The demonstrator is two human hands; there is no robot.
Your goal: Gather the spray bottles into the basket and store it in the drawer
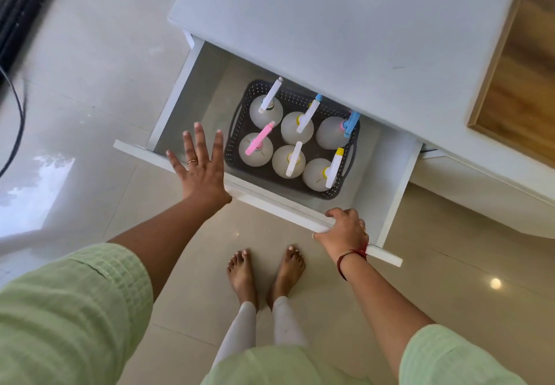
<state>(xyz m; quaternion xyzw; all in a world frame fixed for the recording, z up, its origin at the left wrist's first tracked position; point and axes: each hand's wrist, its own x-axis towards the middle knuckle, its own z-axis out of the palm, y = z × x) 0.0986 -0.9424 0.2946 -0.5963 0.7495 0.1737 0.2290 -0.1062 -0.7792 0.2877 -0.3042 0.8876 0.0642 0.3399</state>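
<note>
Left hand (201, 166): our fingers (189, 146) are spread wide, palm flat over the drawer front's left end, gripping nothing.
Right hand (345, 230): our fingers curl around the drawer front (270, 204) edge toward its right end.
Basket (240, 138): dark and perforated, it sits inside the open drawer at 12 o'clock from our feet.
Spray bottles (292, 128): six stand upright in the basket, in two rows.
Desk (345, 24): white, above the drawer.
</note>
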